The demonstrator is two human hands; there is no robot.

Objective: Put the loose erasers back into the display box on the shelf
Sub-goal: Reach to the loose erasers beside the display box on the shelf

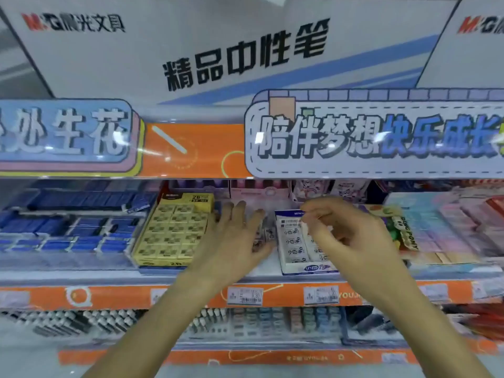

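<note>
While the left hand (234, 238) spreads flat, the right grip (351, 236) pinches a small white eraser (305, 227) over the cardboard box (286, 257).

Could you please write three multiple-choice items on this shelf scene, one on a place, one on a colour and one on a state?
1. Where is the yellow 2B eraser box relative to the white eraser display box?
A. To its left
B. To its right
C. On the shelf below

2. What colour is the price strip on the shelf edge under the boxes?
A. Green
B. Orange
C. Black

3. How is the left hand posed?
A. Closed in a fist
B. Gripping the yellow box
C. Open with fingers spread over the loose erasers

Answers: 1 A, the yellow box sits left of the white one, with the left hand between them. 2 B, the strip carrying the price tags is orange. 3 C, its fingers are extended above small white erasers lying beside the white box.
</note>
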